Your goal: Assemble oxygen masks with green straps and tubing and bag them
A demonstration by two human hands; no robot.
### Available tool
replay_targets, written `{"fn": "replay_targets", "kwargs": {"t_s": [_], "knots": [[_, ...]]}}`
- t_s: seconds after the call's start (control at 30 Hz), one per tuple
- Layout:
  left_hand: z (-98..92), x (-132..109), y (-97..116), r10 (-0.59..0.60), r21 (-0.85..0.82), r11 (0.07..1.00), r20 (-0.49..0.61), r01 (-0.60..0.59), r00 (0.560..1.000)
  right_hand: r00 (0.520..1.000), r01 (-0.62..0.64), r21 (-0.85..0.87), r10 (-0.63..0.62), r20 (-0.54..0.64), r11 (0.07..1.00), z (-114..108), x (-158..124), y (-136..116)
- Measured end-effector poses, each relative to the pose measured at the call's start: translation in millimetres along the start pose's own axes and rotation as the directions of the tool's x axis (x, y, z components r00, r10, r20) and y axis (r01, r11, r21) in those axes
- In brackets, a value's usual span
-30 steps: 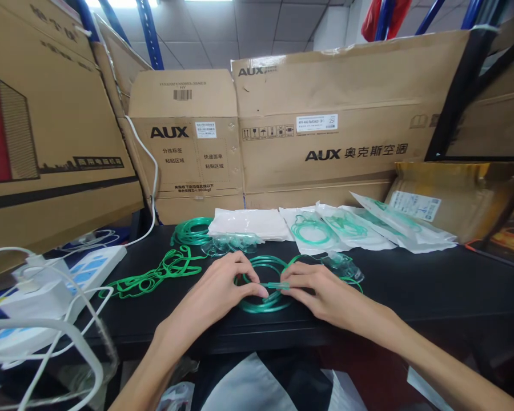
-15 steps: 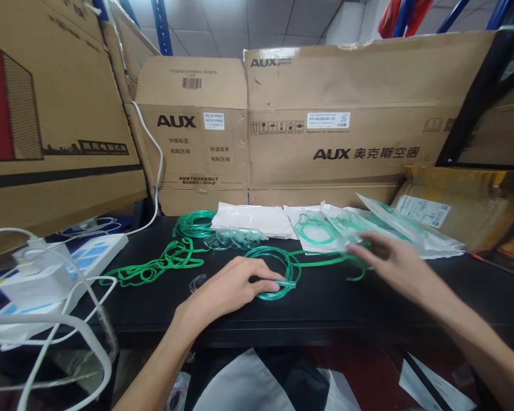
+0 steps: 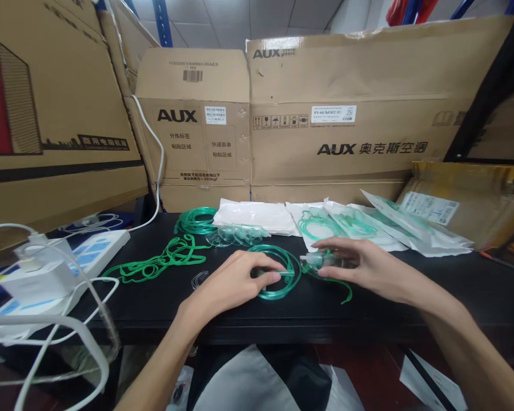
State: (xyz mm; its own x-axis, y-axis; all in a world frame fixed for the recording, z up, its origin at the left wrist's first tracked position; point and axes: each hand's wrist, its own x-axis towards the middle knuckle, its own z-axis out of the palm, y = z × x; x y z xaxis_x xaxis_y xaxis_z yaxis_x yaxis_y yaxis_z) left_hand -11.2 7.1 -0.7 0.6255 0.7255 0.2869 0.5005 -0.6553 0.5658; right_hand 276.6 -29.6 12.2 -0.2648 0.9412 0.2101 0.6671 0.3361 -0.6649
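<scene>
My left hand [image 3: 237, 279] pinches the connector end of a coiled green tube [image 3: 276, 295], which lies on the black table in front of me. To the right of the coil, my right hand [image 3: 368, 265] has its thumb and fingers closed around a clear greenish oxygen mask [image 3: 316, 261]. The mask's pale nozzle points left, close to the tube end but apart from it. A green elastic strap [image 3: 346, 292] trails below the right fingers onto the table. Parts of the mask are hidden behind those fingers.
Behind the hands are another green tube coil [image 3: 196, 221], several clear masks [image 3: 235, 234], white packets [image 3: 257, 216] and bagged masks [image 3: 360, 225]. Loose green straps [image 3: 163, 260] lie left. A power strip [image 3: 96, 251] with white cables is at far left; cardboard [image 3: 325, 74] stands behind.
My right hand has brought the mask leftward, close to the tube coil. The strap that stretched across toward the coil now hangs bunched near the mask. My left hand has stayed nearly still.
</scene>
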Motion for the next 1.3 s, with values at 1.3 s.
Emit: {"fn": "replay_targets", "kwargs": {"t_s": [1.3], "knots": [[7.0, 4.7, 4.8, 0.030, -0.032, 0.999, -0.033, -0.031, 0.999, 0.999, 0.038, -0.199, -0.039, -0.003, 0.979, 18.4, 0.4, -25.1]]}}
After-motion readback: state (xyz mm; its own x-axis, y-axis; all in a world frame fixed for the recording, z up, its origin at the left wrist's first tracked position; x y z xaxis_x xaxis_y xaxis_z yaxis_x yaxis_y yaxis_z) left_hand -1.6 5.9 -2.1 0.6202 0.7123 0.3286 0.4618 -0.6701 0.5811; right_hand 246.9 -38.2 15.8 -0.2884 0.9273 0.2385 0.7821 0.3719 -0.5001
